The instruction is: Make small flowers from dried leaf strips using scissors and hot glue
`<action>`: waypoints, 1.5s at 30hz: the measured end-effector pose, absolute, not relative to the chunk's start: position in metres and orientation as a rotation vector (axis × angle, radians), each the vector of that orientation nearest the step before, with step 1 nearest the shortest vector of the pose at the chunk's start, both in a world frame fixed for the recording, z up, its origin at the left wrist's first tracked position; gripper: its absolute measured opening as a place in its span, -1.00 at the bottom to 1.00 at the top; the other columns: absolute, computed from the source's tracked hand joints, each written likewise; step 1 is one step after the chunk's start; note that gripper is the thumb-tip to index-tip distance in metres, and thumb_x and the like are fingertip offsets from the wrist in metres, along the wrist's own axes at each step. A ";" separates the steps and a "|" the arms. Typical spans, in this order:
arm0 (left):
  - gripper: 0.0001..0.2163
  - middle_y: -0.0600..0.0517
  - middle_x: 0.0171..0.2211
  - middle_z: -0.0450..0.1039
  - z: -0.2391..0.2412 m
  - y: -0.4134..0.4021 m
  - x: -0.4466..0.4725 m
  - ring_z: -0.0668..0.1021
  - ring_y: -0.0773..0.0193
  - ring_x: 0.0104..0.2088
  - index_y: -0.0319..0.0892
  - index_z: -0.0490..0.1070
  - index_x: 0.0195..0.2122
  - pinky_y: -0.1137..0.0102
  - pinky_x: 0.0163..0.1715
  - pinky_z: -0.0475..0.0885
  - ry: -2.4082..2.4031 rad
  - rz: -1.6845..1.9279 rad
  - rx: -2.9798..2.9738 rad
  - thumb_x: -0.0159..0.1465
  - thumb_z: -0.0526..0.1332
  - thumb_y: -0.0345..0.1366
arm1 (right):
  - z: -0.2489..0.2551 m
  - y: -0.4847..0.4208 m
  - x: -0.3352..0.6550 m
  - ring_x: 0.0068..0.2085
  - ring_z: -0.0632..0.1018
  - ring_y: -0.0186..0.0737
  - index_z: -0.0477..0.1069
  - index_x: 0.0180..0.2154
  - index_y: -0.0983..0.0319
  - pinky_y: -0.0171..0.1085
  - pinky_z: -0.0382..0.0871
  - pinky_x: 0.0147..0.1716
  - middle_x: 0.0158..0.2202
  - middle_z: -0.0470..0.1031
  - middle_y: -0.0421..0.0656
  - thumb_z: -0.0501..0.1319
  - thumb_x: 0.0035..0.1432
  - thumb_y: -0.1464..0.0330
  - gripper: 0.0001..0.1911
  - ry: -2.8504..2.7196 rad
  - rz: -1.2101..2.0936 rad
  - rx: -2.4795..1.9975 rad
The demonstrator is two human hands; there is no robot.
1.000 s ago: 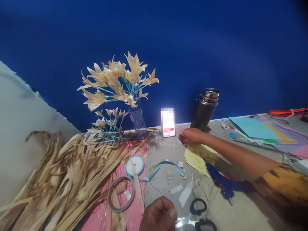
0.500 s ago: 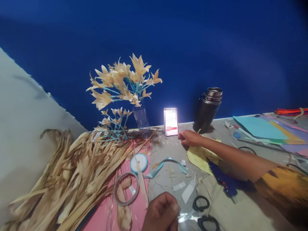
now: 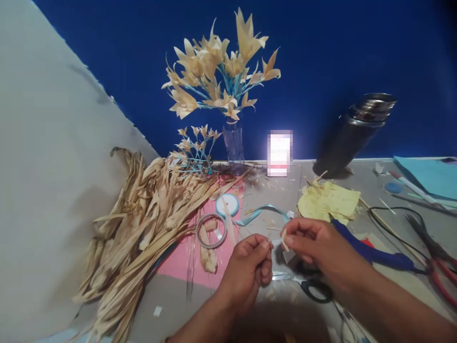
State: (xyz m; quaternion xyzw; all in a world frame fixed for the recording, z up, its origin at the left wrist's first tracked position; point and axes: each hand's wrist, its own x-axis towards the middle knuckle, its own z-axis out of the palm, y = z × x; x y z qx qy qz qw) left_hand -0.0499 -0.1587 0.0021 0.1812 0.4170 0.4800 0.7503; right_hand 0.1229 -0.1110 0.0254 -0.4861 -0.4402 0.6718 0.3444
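My left hand point(image 3: 250, 264) and my right hand point(image 3: 314, 245) meet low in the middle of the view, just above the table. The left hand's fingers are pinched on a small clear strip, probably tape. Between the thumb and forefinger of the right hand sits a small pale sliver point(image 3: 284, 239), perhaps a bit of dried leaf. Black-handled scissors point(image 3: 314, 288) lie just under the right hand. A blue glue gun point(image 3: 371, 252) lies to its right.
A heap of dried leaf strips point(image 3: 143, 224) covers the left. Behind stand a vase of pale handmade flowers point(image 3: 228, 81), a lit phone point(image 3: 279, 153) and a dark flask point(image 3: 353, 136). Tape ring point(image 3: 210, 231), ribbon spool point(image 3: 227, 205), yellow paper point(image 3: 328, 202), coloured sheets point(image 3: 428, 174) and red pliers point(image 3: 442, 276) lie about.
My right hand has come back from the yellow paper near the flask to meet the left hand, now pinching a pale sliver. The view has tilted down and shifted.
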 end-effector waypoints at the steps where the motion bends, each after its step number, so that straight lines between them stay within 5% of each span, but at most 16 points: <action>1: -0.61 0.20 -0.60 0.27 0.004 -0.159 -0.049 0.18 0.53 -0.67 -0.21 0.37 -0.42 0.49 -0.63 0.05 0.895 1.050 0.392 0.06 0.52 -0.07 | 0.020 -0.119 0.117 -0.63 0.19 -0.44 0.54 -0.44 0.20 -0.38 0.00 -0.64 -0.66 0.27 -0.33 0.55 -0.16 0.06 -0.60 -1.094 1.766 -1.252; 10: -0.63 0.17 -0.56 0.32 0.014 -0.159 -0.042 0.29 0.50 -0.60 -0.21 0.36 -0.37 0.53 -0.57 0.15 0.829 1.077 0.385 0.08 0.52 -0.14 | -0.003 -0.128 0.107 -0.64 0.13 -0.55 0.56 -0.42 0.21 -0.45 -0.07 -0.67 -0.60 0.26 -0.36 0.64 -0.26 0.15 -0.58 -0.660 1.907 -0.977; 18: -0.65 0.07 -0.45 0.51 0.015 -0.160 -0.033 0.43 0.44 -0.55 -0.19 0.38 -0.33 0.51 -0.55 0.28 0.900 1.118 0.482 0.09 0.50 -0.15 | -0.007 -0.133 0.109 -0.54 0.52 -0.29 0.56 -0.34 0.18 -0.31 0.38 -0.51 -0.51 0.52 -0.24 0.57 -0.04 0.20 -0.69 -0.819 1.877 -0.845; 31: -0.91 0.09 -0.52 0.45 0.014 -0.163 -0.037 0.44 0.37 -0.48 -0.19 0.50 -0.44 0.47 -0.43 0.33 1.339 1.378 0.899 0.14 0.36 -0.32 | -0.006 -0.134 0.119 -0.54 0.17 -0.44 0.53 -0.29 0.23 -0.40 -0.03 -0.58 -0.54 0.30 -0.31 0.50 0.05 0.07 -0.61 -1.007 1.874 -0.947; 45: -0.66 0.10 -0.54 0.48 0.006 -0.159 -0.039 0.42 0.45 -0.60 -0.22 0.48 -0.43 0.52 -0.57 0.26 1.012 1.236 0.480 -0.04 0.57 -0.18 | -0.005 -0.133 0.116 -0.57 0.12 -0.44 0.44 -0.44 0.24 -0.38 -0.05 -0.57 -0.62 0.21 -0.35 0.49 0.03 0.04 -0.56 -0.955 1.785 -1.037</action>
